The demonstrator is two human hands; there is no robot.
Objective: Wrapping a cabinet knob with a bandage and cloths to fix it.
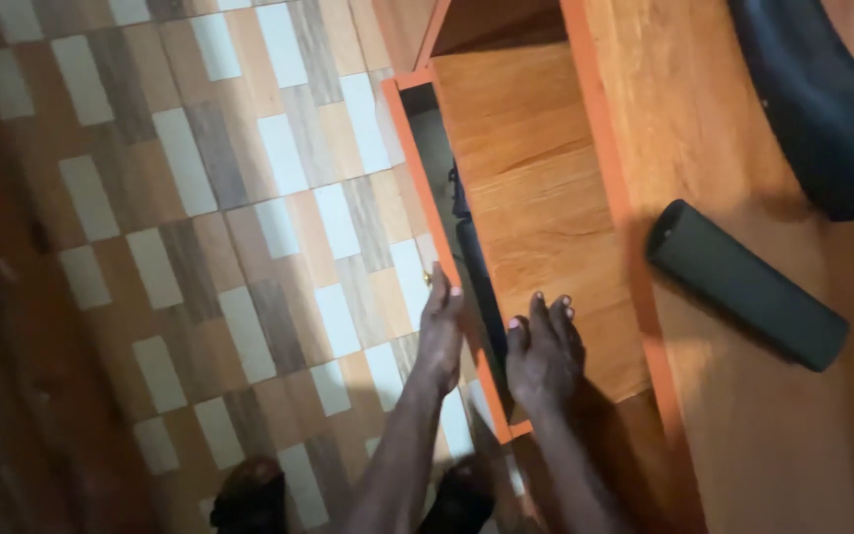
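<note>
- Nearest the camera, at the bottom edge, I see two feet in dark sandals (249, 494) standing on a floor of pale, grey and brown rectangular tiles (200, 178).
- Above them both bare forearms reach forward to an open orange-edged wooden drawer (536, 198) pulled out from a wooden desk (743, 425).
- Left hand (441, 331): I see it resting on the drawer's orange front edge, fingers curled over the rim beside a small brass-coloured fitting; it grips the edge, though how tightly I cannot tell.
- Right hand (544, 351): I see it lying flat, palm down, fingers loosely spread, on the wood-grain panel that covers most of the drawer opening. It holds nothing.
- Key relation: the drawer's long axis runs away from me, from lower centre toward the top of the view. The left hand sits at the drawer's near outer edge; the right hand sits just inside it, on the near end of the panel. Both hands are at the near end and close beside each other.
- Between the front edge and the panel I see a narrow dark gap holding some dark object too shadowed to identify.
- On the desk top, well apart from the hands, lies a dark cylindrical case (748, 285); beyond it a dark blue curved cushion-like object (822, 99).
</note>
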